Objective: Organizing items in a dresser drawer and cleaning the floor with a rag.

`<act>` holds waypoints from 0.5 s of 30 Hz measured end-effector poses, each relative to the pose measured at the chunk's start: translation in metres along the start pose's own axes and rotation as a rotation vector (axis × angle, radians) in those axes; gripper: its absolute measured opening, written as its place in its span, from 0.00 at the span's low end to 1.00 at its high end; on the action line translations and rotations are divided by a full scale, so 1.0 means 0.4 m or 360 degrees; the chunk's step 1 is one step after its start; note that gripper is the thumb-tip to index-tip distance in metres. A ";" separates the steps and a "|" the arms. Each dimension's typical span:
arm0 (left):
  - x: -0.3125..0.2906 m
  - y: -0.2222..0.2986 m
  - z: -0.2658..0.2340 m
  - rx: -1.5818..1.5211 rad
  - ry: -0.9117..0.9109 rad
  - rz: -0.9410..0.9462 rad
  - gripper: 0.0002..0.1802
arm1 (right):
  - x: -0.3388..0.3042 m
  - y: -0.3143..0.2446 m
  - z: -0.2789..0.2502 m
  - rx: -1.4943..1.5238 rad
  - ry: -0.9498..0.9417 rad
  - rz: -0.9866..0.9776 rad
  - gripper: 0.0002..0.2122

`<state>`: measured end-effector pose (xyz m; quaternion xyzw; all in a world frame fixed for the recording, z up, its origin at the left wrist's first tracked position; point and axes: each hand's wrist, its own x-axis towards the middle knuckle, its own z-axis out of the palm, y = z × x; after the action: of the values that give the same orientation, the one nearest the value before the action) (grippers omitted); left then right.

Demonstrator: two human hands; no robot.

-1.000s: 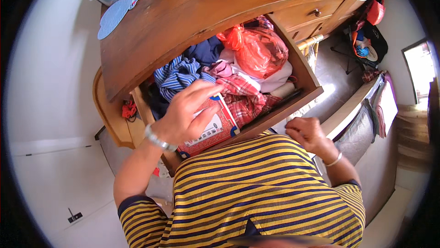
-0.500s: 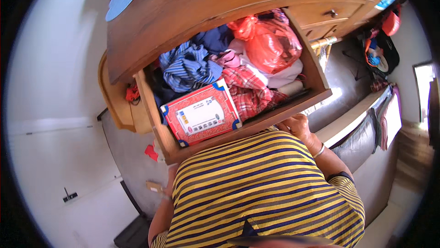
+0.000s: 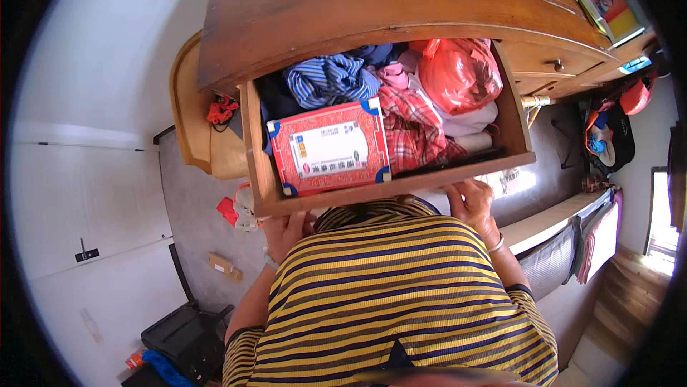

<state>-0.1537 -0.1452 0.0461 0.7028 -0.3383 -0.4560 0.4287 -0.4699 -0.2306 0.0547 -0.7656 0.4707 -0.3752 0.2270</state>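
Note:
A wooden drawer (image 3: 393, 188) stands pulled out of a brown dresser. My left hand (image 3: 285, 233) is against the left part of its front, fingers mostly hidden below the board's edge. At the right part my right hand (image 3: 472, 204) has its fingers bent and closed; whatever they hold is hidden. In the drawer lies a red-and-white printed box (image 3: 330, 145) with blue corners. Beside and behind it are a blue striped garment (image 3: 330, 80), a red plaid garment (image 3: 411, 126), a pink cloth (image 3: 392, 74) and a knotted red plastic bag (image 3: 459, 75).
The dresser top (image 3: 372, 0) extends over the drawer's back. A second drawer with a knob (image 3: 558, 65) is at the right. On the floor lie a small cardboard box (image 3: 225, 267) and a pale bag (image 3: 245, 208). A black chair (image 3: 187, 330) stands lower left.
The drawer sits further in, and less of the clothing at its back shows. My left hand has come up to the drawer front; my right hand stays there. The view has shifted.

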 end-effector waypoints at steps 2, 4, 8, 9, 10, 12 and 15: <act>-0.008 -0.011 0.002 -0.0098 0.0073 0.0090 0.14 | 0.011 -0.004 0.006 -0.0014 -0.0032 0.0054 0.02; -0.002 -0.012 0.029 -0.0162 0.0108 0.0227 0.15 | 0.012 0.017 0.000 -0.0100 0.0029 -0.0005 0.04; 0.031 0.038 0.044 -0.0191 0.0211 0.0331 0.17 | 0.070 0.030 -0.004 -0.0008 0.0167 0.0040 0.08; 0.042 0.051 0.043 -0.0202 0.0237 0.0336 0.18 | 0.090 0.021 -0.008 -0.0001 0.0166 0.0015 0.08; 0.049 0.064 0.041 -0.0215 0.0261 0.0338 0.19 | 0.108 0.013 -0.012 -0.0006 0.0173 0.0020 0.09; 0.060 0.080 0.039 -0.0235 0.0272 0.0352 0.20 | 0.128 0.020 -0.016 -0.0078 0.0139 0.0036 0.10; 0.076 0.105 0.039 -0.0273 0.0270 0.0358 0.22 | 0.154 0.016 -0.013 0.0020 0.0171 0.0006 0.11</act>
<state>-0.1608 -0.1930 0.0705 0.6573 -0.3373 -0.3713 0.5624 -0.4606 -0.2883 0.0755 -0.7420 0.4813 -0.4184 0.2069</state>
